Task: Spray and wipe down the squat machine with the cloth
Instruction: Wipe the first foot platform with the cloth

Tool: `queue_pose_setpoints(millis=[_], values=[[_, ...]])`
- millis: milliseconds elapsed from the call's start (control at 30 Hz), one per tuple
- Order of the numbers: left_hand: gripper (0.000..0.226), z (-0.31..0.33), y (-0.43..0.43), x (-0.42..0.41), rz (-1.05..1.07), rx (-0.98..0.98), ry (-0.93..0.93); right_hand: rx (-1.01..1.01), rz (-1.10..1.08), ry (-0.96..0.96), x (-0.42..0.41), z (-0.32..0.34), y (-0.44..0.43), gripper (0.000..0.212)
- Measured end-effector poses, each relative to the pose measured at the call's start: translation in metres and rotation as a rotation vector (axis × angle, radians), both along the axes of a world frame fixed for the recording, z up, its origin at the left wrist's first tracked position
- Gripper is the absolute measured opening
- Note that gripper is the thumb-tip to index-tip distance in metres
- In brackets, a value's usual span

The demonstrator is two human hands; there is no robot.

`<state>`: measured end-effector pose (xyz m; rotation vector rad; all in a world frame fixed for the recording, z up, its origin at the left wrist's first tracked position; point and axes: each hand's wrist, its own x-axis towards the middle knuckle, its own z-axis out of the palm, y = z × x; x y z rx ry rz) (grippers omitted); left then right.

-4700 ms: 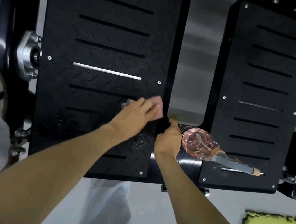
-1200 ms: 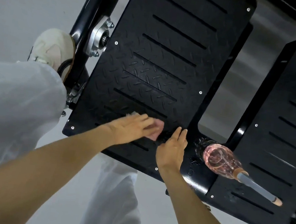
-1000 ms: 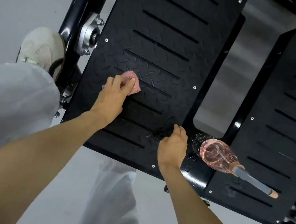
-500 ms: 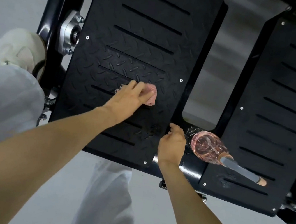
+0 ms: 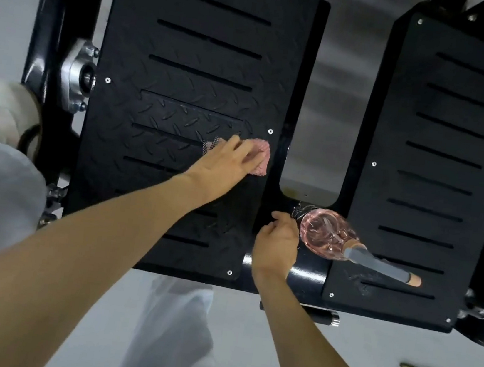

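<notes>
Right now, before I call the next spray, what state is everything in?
Cloth: pressed flat on left footplate.
Left hand: fingers straight, pressing the cloth.
Spray bottle: lying on its side, nozzle over right footplate, unheld.
Right hand: fingers curled on the crossbar, beside the spray bottle, not gripping it.
</notes>
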<state>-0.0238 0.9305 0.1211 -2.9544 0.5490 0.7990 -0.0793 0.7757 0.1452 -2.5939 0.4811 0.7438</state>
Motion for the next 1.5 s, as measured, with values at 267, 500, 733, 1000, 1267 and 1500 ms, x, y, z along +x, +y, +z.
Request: queue_pose_setpoints(millis=[267, 500, 733, 1000, 1267, 1500], values=[[0.070, 0.004, -0.012, -0.078, -0.846, -0.154, 0.115, 0.030, -0.001, 0.023, -0.010, 0.002, -0.002, 0.044], [0.079, 0.002, -0.005, -0.037, -0.225, -0.018, 0.035, -0.005, 0.060, 0.079, -0.019, -0.003, -0.001, 0.056], [0.080, 0.012, -0.039, -0.119, -0.338, -0.142, 0.215, -0.022, 0.123, 0.171, -0.036, 0.003, -0.006, 0.048], [0.089, 0.011, 0.028, -0.104, 0.170, 0.065, 0.162, -0.103, 0.425, 0.210, -0.038, 0.007, 0.004, 0.087], [0.084, 0.013, -0.006, -0.132, 0.008, -0.148, 0.230, -0.106, 0.518, 0.231, -0.048, 0.003, 0.027, 0.090], [0.086, 0.005, 0.092, -0.147, 0.683, -0.115, 0.083, -0.151, 0.580, 0.215, -0.046, -0.001, 0.043, 0.090]])
